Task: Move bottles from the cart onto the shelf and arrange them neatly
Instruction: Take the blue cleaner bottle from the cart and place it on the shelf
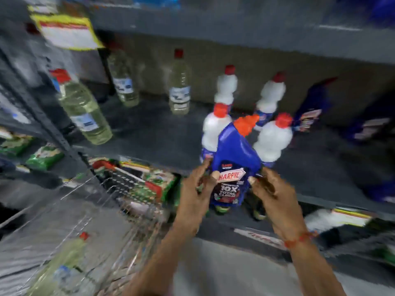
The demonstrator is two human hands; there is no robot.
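A blue Harpic bottle (234,152) with a red cap is held upright at the front edge of the dark shelf (154,137). My left hand (197,189) grips its left side and my right hand (270,194) grips its right side. Just behind it stand several white bottles (272,142) with red caps. Clear bottles (85,112) of pale liquid stand on the shelf's left part. The wire cart (111,210) is at the lower left with a clear bottle (64,263) lying in it.
Blue bottles (314,107) stand at the shelf's right. Green packets (44,157) fill the lower shelves on the left and below. A yellow-edged price tag (68,33) hangs at the upper left. The shelf above (213,24) overhangs the bottles.
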